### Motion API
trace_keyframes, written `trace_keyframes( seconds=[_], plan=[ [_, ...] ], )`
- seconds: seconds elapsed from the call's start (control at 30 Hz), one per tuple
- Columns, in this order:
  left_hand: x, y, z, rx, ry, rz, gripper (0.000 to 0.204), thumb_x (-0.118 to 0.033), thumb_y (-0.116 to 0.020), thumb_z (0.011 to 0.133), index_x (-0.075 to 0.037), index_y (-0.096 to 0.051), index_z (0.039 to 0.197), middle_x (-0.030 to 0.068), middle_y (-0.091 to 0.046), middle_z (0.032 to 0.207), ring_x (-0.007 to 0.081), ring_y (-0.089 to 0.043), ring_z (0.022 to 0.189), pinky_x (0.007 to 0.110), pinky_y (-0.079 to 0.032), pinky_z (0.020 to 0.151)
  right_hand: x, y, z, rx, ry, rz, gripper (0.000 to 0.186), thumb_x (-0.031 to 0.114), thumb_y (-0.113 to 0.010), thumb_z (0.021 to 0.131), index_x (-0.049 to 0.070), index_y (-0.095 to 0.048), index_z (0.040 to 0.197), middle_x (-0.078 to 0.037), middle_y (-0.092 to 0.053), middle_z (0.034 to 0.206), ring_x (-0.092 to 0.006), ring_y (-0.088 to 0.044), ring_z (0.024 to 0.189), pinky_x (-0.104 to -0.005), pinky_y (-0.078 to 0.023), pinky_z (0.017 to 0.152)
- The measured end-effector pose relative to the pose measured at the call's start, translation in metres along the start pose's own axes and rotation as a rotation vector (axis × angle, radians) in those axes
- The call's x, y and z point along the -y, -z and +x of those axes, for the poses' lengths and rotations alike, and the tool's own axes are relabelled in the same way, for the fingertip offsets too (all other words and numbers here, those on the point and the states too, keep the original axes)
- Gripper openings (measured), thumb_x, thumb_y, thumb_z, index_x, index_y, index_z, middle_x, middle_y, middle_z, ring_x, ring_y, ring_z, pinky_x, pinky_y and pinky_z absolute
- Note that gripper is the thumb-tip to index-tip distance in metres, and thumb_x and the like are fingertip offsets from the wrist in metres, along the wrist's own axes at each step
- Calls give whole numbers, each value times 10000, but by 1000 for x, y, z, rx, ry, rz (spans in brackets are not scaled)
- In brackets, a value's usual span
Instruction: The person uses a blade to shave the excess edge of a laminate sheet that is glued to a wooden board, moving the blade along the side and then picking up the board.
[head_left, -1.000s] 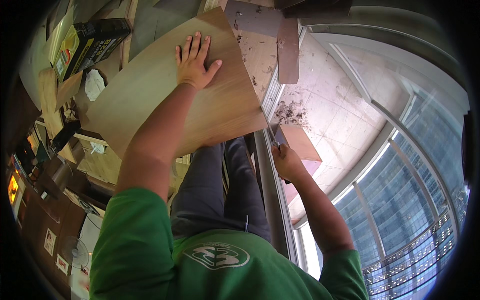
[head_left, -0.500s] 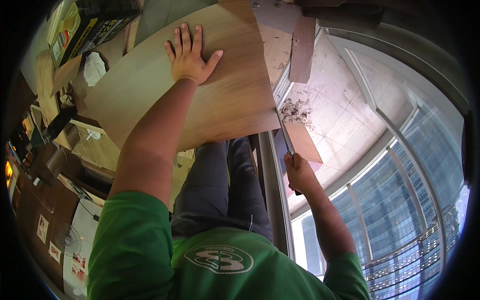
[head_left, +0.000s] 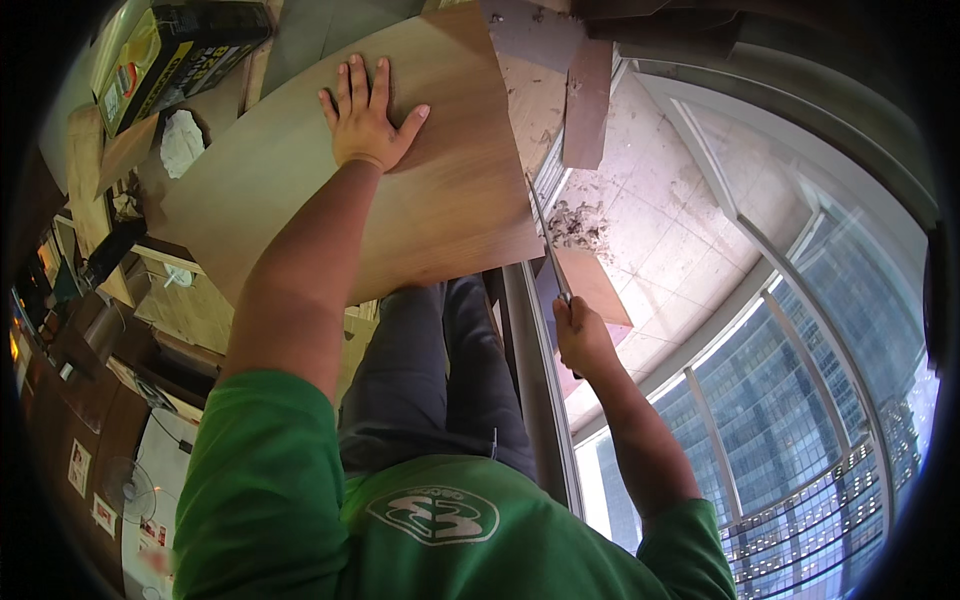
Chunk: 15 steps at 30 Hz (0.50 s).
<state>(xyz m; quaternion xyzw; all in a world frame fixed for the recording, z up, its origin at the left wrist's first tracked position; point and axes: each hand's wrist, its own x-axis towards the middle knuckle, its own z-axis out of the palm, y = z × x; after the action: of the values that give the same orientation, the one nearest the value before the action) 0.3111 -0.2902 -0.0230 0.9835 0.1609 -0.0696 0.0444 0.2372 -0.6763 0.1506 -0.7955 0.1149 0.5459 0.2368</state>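
I see my left hand spread flat on the wooden board at upper centre; my right hand grips a blade running along the board's right edge.

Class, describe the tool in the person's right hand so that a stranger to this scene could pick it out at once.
Start at the big wooden board under the flat left hand. Follow its right edge down to the right hand near the window. The long, thin blade rising from that fist along the board's edge is it: the only slim metal thing there.
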Motion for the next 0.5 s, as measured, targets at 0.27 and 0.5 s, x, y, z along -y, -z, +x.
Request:
trace_keyframes(
  seconds=[0.27,0.5],
  plan=[
    [-7,-5,5,-36,-33,-23,965,-778,-468,898,-252,-183,1656,126,-96,1728,319,-71,1593,591,-18,1255,-24,-30,48,-51,-2,-69,428,359,-494,1054,-48,-572,946,-368,-636,826,-568,-625,848,-582,-498,732],
    [2,1,1,-30,-13,-3,961,-774,-473,898,-248,-197,1653,136,-102,1725,331,-75,1591,589,-17,1255,-16,-15,-1,-18,54,-123,423,354,-479,1055,-40,-574,933,-361,-637,815,-554,-636,826,-603,-484,728]
  ],
)
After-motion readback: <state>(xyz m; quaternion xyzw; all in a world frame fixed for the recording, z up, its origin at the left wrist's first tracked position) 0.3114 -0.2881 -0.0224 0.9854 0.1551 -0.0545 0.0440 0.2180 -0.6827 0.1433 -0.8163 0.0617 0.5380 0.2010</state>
